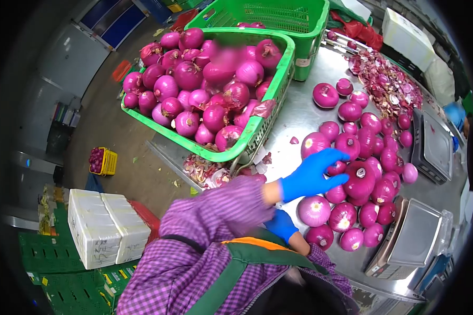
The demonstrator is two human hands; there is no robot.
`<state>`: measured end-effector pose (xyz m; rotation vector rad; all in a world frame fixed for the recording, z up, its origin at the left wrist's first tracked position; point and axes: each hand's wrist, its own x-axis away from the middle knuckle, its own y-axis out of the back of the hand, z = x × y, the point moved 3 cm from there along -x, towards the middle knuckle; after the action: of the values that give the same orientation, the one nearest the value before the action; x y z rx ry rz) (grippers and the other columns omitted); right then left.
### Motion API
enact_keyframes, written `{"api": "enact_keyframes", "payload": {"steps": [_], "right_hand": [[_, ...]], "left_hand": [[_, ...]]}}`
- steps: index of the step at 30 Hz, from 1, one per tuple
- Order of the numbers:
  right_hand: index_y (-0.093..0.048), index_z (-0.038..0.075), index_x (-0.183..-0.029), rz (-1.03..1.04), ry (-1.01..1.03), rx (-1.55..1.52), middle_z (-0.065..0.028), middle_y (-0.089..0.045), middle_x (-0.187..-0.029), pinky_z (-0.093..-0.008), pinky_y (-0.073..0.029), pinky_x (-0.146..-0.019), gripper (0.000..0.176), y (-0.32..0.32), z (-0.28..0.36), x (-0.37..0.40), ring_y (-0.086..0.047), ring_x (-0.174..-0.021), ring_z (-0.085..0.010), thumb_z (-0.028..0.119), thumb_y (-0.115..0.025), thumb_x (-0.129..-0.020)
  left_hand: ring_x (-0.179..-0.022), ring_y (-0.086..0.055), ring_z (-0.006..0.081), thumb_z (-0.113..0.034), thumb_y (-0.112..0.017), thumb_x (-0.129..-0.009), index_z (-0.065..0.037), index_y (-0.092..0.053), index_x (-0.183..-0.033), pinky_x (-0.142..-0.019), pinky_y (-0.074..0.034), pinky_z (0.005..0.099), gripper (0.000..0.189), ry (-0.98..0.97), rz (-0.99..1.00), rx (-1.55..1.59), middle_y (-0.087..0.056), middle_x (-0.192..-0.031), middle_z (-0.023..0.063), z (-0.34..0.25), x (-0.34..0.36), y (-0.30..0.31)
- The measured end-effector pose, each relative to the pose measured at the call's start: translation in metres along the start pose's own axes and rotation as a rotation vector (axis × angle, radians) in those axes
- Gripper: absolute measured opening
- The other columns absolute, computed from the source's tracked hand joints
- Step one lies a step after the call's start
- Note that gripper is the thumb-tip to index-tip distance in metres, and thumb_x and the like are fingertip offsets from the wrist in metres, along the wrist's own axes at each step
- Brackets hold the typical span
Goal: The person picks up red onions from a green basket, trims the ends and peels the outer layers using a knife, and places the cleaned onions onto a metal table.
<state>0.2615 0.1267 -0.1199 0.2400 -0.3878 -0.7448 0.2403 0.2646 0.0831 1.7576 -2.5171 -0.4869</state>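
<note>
My left hand (315,176), in a blue glove, reaches over the peeled red onions spread on the metal table. Its fingers are stretched and apart, with a small red onion (336,168) showing between the fingertips. Closer to my body is my right hand (282,226), also gloved in blue; my left forearm partly covers it and its fingers are hidden. Beside it lie a pale-topped onion (314,211) and a darker red onion (320,236). A large flat onion (359,179) sits just beyond the left fingertips.
A green crate (189,149) heaped with red onions stands left, another green crate (310,31) behind it. Onion skins (386,84) pile at the back right. Two scales (415,236) (433,149) stand right. White foam boxes (97,231) are at lower left.
</note>
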Motion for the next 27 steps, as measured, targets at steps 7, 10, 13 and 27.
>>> {"api": "enact_keyframes", "payload": {"steps": [7,10,13,27], "right_hand": [[-0.060,0.011,-0.121,0.111,-0.102,0.051,-0.0169,-0.065,-0.108,-0.0418,-0.050,-0.083,0.040,0.019,0.050,-0.002,-0.063,-0.096,-0.0351,0.033,-0.057,-0.088],[-0.060,0.014,-0.121,0.111,-0.074,0.119,-0.0164,-0.065,-0.107,-0.0424,-0.050,-0.083,0.039,0.007,0.052,-0.004,-0.064,-0.093,-0.0356,0.034,-0.058,-0.088],[-0.061,0.014,-0.121,0.058,-0.010,0.141,-0.0163,-0.066,-0.105,-0.0427,-0.051,-0.082,0.038,0.000,0.063,-0.002,-0.064,-0.091,-0.0355,0.033,-0.058,-0.088],[-0.050,0.018,-0.134,-0.615,0.551,0.019,-0.0094,-0.065,-0.103,-0.0335,-0.053,-0.068,0.069,0.038,0.226,-0.009,-0.067,-0.087,-0.0243,-0.005,-0.063,-0.071]], "left_hand": [[-0.106,-0.059,0.0247,-0.013,-0.073,-0.075,-0.003,-0.054,-0.122,-0.092,-0.047,0.0342,0.052,-0.062,-0.332,-0.781,-0.061,-0.115,0.0134,-0.047,0.073,0.227],[-0.113,-0.056,0.0291,-0.020,-0.075,-0.072,-0.004,-0.047,-0.129,-0.097,-0.045,0.0369,0.066,0.157,-0.086,-0.909,-0.057,-0.122,0.0163,-0.002,0.078,0.278],[-0.117,-0.053,0.0318,-0.026,-0.077,-0.068,-0.004,-0.043,-0.131,-0.099,-0.043,0.0386,0.075,0.311,0.137,-0.902,-0.054,-0.126,0.0183,0.029,0.067,0.285],[-0.115,-0.051,0.0205,-0.010,-0.081,-0.068,-0.004,-0.045,-0.130,-0.099,-0.045,0.0354,0.072,0.118,-0.464,0.114,-0.049,-0.127,0.0094,-0.035,0.202,0.243]]}}
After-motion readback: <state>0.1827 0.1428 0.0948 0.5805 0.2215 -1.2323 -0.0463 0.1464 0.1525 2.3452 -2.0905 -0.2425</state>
